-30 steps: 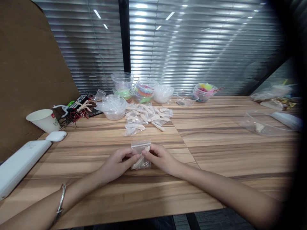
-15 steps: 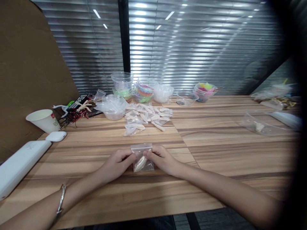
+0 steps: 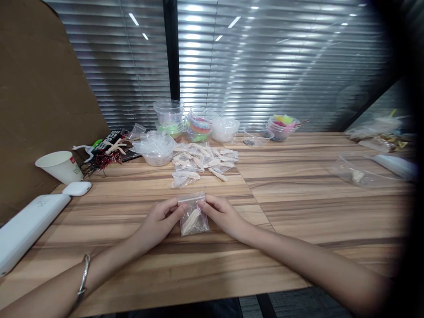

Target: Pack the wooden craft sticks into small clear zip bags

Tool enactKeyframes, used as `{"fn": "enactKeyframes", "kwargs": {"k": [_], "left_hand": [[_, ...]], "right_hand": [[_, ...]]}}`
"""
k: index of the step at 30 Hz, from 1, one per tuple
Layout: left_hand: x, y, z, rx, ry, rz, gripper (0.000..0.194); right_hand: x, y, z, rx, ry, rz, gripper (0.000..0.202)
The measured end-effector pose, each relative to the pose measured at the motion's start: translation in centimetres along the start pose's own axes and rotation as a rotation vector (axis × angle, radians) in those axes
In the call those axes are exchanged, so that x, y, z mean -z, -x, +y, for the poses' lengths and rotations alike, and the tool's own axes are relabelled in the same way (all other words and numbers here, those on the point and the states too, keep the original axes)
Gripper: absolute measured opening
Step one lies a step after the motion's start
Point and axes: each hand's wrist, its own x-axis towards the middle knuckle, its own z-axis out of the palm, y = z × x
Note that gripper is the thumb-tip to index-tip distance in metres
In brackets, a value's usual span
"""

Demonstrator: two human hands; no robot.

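A small clear zip bag [image 3: 204,224] is held upright between my two hands, just above the wooden table [image 3: 298,212]. Inside it lies a pale, cream-coloured piece [image 3: 191,222], slanted, its exact kind hard to make out. My left hand [image 3: 161,221] pinches the bag's upper left edge between thumb and fingers. On the upper right edge, my right hand [image 3: 225,216] does the same, thumb in front and fingers behind. Farther back, a pile of similar small bags [image 3: 202,157] with pale pieces lies on the table.
Behind the pile stand a plastic tub of clear bags [image 3: 157,154], stacked tubs [image 3: 168,117] and a tub of coloured pieces [image 3: 283,126]. To the left are a paper cup [image 3: 62,168], a white case [image 3: 77,188] and a long white box [image 3: 31,229]. A clear bag [image 3: 357,176] lies right.
Both hands have slid their grip up toward the bag's top corners. The bag has shifted slightly up and left, and more of its front and the pale piece shows.
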Motion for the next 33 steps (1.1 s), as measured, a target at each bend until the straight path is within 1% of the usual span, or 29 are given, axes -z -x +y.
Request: {"fn": "enactKeyframes", "kwargs": {"k": [2, 5, 7, 9, 10, 12, 14, 15, 18, 21, 24, 27, 30, 33], "left_hand": [[0.2, -0.1, 0.1, 0.002, -0.028, -0.034, 0.035], [0.9, -0.5, 0.2, -0.041, -0.14, -0.075, 0.037], [1.7, -0.9, 0.1, -0.102, -0.227, -0.035, 0.038], [2.5, -1.4, -0.2, -0.2, -0.297, 0.05, 0.034], [2.9, -1.6, -0.5, -0.257, -0.351, 0.073, 0.032], [3.5, -2.2, -1.2, -0.327, -0.513, 0.126, 0.028], [3.8, -2.5, -2.0, -0.368, -0.659, 0.137, 0.034], [3.9, -2.7, -2.3, -0.382, -0.694, 0.131, 0.036], [3.8, -2.8, -3.2, -0.361, -0.697, 0.156, 0.034], [3.7, -2.7, -3.7, -0.293, -0.701, 0.239, 0.034], [3.8, -2.9, -4.2, -0.281, -0.764, 0.304, 0.037], [4.2, -3.2, -4.9, -0.295, -0.81, 0.29, 0.039], [4.6, -3.6, -5.7, -0.258, -0.825, 0.242, 0.042], [4.8, -3.9, -6.3, -0.221, -0.822, 0.234, 0.048]], "right_hand": [[0.0, 0.0, 0.1, -0.008, 0.022, 0.018, 0.033], [0.1, 0.1, 0.3, -0.033, 0.002, 0.035, 0.034], [0.2, 0.1, 0.6, -0.056, -0.025, 0.076, 0.035], [0.3, -0.1, 0.9, -0.07, -0.046, 0.141, 0.035], [0.4, -0.2, 1.1, -0.073, -0.059, 0.17, 0.035], [0.5, -0.5, 1.4, -0.074, -0.103, 0.205, 0.036], [0.6, -0.7, 1.7, -0.068, -0.156, 0.212, 0.037], [0.6, -0.7, 1.7, -0.06, -0.177, 0.214, 0.037], [0.7, -0.7, 1.7, -0.035, -0.198, 0.238, 0.037], [0.8, -0.8, 1.6, -0.033, -0.186, 0.272, 0.039], [1.0, -0.8, 1.6, -0.042, -0.181, 0.287, 0.041], [1.1, -1.0, 1.5, -0.051, -0.168, 0.31, 0.042], [1.0, -1.1, 1.6, -0.05, -0.171, 0.316, 0.042], [1.0, -1.2, 1.9, -0.048, -0.194, 0.305, 0.041]]}}
